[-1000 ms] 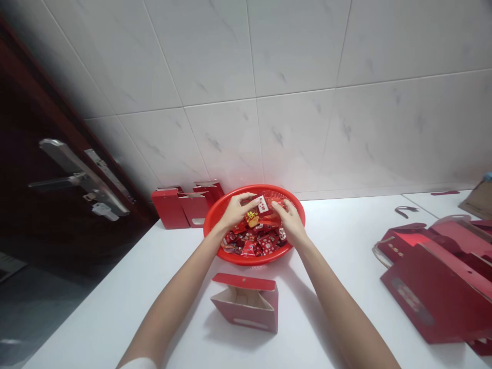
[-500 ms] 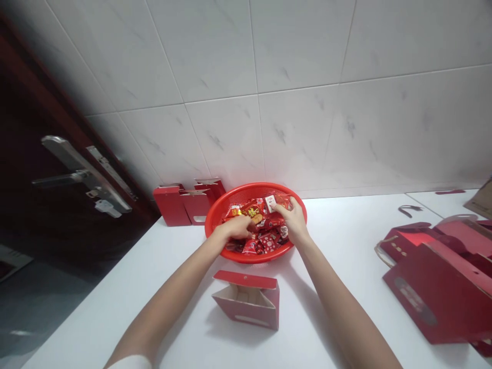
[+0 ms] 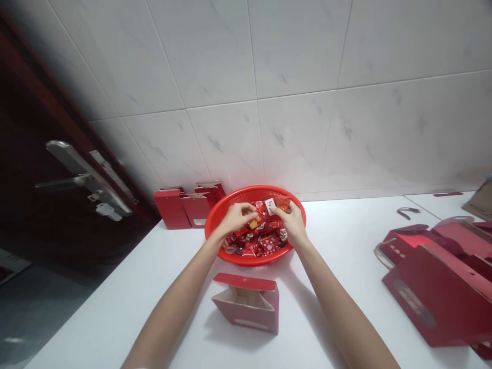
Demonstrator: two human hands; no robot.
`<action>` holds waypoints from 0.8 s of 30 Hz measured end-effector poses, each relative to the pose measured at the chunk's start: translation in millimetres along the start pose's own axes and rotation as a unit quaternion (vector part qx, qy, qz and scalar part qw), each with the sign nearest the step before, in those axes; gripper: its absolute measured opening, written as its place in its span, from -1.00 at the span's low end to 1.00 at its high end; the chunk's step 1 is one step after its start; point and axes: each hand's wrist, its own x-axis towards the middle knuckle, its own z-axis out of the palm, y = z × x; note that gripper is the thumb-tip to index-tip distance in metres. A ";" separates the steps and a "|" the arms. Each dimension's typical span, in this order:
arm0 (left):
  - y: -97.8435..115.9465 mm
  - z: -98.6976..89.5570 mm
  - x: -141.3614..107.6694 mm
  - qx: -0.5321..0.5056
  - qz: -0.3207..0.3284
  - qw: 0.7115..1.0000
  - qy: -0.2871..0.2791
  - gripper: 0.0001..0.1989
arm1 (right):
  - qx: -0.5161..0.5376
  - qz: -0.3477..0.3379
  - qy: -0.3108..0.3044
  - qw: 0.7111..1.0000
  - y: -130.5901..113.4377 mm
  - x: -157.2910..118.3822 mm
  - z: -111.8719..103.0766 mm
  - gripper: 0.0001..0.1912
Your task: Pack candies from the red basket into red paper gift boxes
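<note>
A red plastic basket (image 3: 255,260) holds many small wrapped packets, mostly red. Over its left part, my left hand (image 3: 239,217) pinches a small red and yellow packet (image 3: 254,222) between thumb and fingers. At the right side of the basket, my right hand (image 3: 291,219) is closed on red packets, with a white-fronted one (image 3: 269,206) by the thumb. In front of the basket, a small dark red box (image 3: 249,313) stands on the white table (image 3: 184,323) with its top open and its flap raised.
Red boxes (image 3: 175,209) stand against the tiled wall at the back left. Larger red boxes (image 3: 438,292) lie at the right, near a dark strip (image 3: 408,211) and a cardboard box (image 3: 480,201). A dark door (image 3: 42,215) with a handle is at the left.
My left hand has risen from among the packets and moved slightly back, now with a packet between its fingers. My right hand remains at the basket's right side. The view has shifted slightly.
</note>
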 end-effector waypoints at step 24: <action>16.8 15.1 1.6 -0.206 0.020 0.978 0.022 -0.59 | -0.037 0.093 -0.107 0.989 -13.7 -7.6 0.4 -0.47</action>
